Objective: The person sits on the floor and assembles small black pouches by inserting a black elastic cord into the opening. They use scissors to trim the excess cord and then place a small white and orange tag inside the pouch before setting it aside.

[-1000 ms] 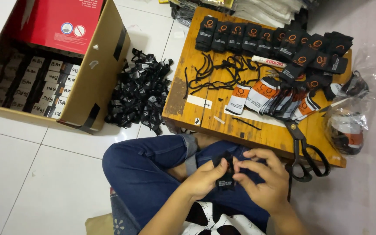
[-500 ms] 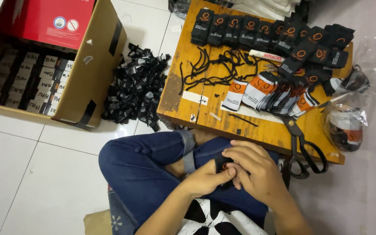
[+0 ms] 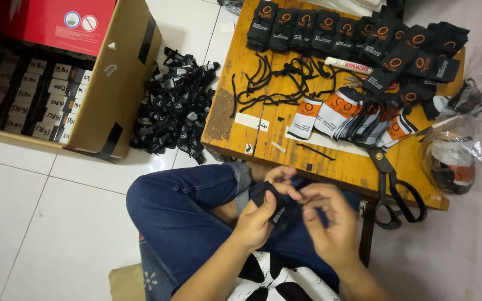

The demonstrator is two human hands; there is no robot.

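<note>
Since the previous frames the left hand [image 3: 260, 214] has drawn the small black fabric piece [image 3: 270, 202] up and clear of the right hand [image 3: 330, 223]; earlier both hands were closed over it together. The piece is now exposed, which suggests the work on it is at a handover between hands.

The left hand grips the fabric piece, thumb over its near face. The right hand is narrowly curled just beside it, fingertips pinched; whether it holds a thread or tag cannot be told.

The piece sits over the lap, near the bench [image 3: 235, 106] edge. It is black, folded, soft, with a small pale mark on one face.

Scissors [image 3: 394, 189] lie at the bench's right near corner. A heap of black pieces [image 3: 174, 108] lies on the floor beside the cardboard box [image 3: 121, 83].
</note>
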